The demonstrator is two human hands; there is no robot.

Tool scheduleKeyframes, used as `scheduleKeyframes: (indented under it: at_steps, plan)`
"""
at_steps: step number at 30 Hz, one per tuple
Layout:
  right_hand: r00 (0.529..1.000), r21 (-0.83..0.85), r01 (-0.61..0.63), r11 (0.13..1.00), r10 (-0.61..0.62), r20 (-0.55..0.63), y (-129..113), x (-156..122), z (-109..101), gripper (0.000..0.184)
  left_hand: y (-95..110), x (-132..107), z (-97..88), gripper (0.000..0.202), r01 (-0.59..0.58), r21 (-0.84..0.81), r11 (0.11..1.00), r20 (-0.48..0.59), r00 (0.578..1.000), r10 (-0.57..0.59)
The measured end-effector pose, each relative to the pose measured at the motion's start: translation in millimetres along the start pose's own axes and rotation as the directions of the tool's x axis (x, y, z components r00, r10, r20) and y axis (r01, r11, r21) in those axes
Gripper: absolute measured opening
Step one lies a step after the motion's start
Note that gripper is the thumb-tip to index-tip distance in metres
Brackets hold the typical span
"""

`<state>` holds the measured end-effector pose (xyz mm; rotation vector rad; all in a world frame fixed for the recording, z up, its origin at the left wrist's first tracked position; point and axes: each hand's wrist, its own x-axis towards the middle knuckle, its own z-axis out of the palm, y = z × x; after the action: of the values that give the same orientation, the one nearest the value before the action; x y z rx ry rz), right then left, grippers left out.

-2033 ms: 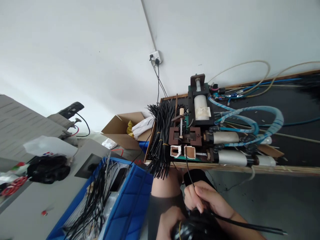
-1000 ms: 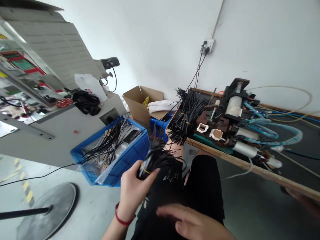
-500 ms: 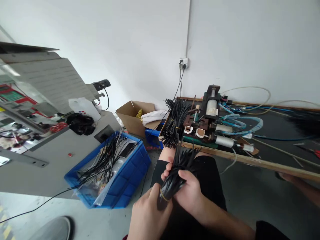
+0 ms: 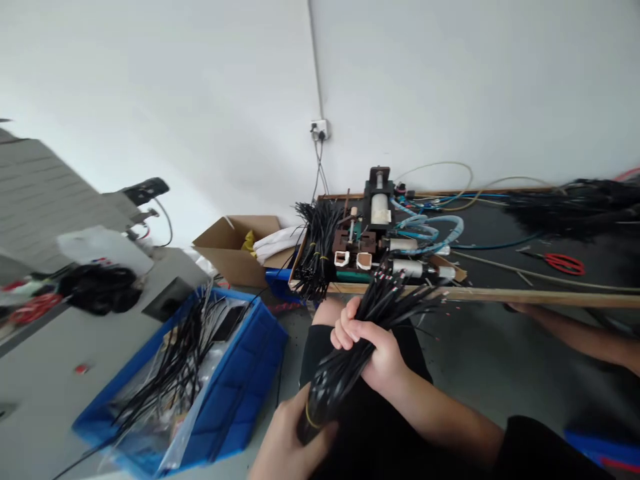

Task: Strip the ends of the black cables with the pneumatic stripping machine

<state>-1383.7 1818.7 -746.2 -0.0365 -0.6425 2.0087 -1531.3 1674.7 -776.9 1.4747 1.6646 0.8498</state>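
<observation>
Across my lap lies a thick bundle of black wires point(image 4: 339, 373) with a yellow band around its lower end. My right hand point(image 4: 373, 343) wraps around its middle, thumb over the top. My left hand point(image 4: 293, 433) grips the banded end. Beyond the right hand, loose wire ends fan out, with pinkish-white tips. Another banded bundle of black wires point(image 4: 320, 237) rests on the left end of the workbench point(image 4: 500, 292), beside a pneumatic fixture point(image 4: 380, 220) with metal cylinders.
To the left stands a blue bin point(image 4: 250, 367) of loose wires and plastic bags. Behind it is an open cardboard box point(image 4: 235, 257). Red-handled scissors point(image 4: 564, 264) and a wire pile point(image 4: 575, 207) lie on the bench. Another person's arm point(image 4: 580, 337) reaches under the bench at right.
The camera view has turned to the right. The bundle's free ends have spread apart and reach farther forward, while both hands keep hold of it.
</observation>
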Motion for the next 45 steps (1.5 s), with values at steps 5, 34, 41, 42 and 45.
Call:
scheduleKeyframes:
  at_steps: [5,34,41,42,45]
  plan:
    - [0.995,-0.135,-0.061,0.989,0.071,0.073,-7.0,14.5,-6.0,0.012,24.0,67.5,-17.0,0.032,0.017,-0.346,0.938,0.425,0.894,0.141]
    - [0.984,-0.419,0.176,0.891,-0.146,0.105,-104.0,47.6,-36.4,0.077,12.9,188.0,50.7,0.069,-0.071,-0.561,0.825,0.073,0.988,0.135]
    - [0.96,-0.383,0.216,0.898,-0.267,-0.085,-113.7,39.6,-56.0,0.079,12.7,196.2,63.1,0.054,-0.093,-0.918,0.385,-0.038,0.988,0.149]
    - [0.958,-0.376,0.219,0.9,-0.272,-0.095,-114.5,37.9,-58.6,0.078,13.4,196.9,61.8,0.05,-0.039,-0.934,0.355,0.033,0.98,0.194]
    - [0.954,-0.373,0.213,0.903,-0.274,-0.121,-117.6,33.6,-64.8,0.077,20.6,200.7,55.0,0.031,0.034,-0.941,0.336,0.163,0.917,0.364]
